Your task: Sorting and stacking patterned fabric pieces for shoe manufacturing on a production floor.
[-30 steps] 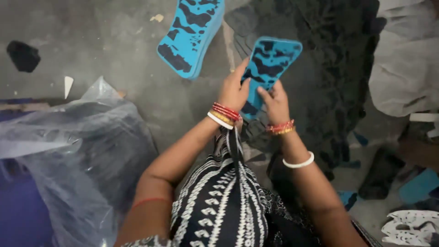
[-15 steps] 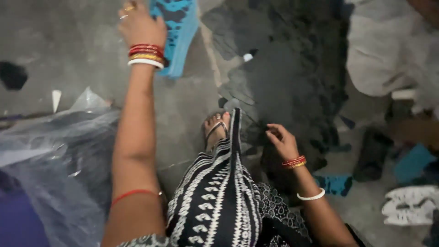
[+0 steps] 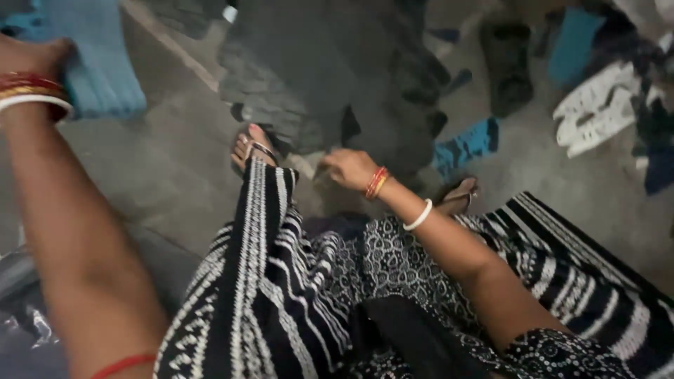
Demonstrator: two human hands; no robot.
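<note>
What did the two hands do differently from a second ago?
A second ago both hands held one blue patterned piece together. Now they are apart: the left hand has reached out to the blue pieces on the floor, and the right hand has dropped to the dark sheet pile by the foot. The person stayed seated.

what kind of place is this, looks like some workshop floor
Probably a small footwear workshop, worked seated on a bare concrete floor. Dark sheet material lies piled ahead, with a blue sole-shaped piece by the left hand and white cut-outs at the right.
</note>
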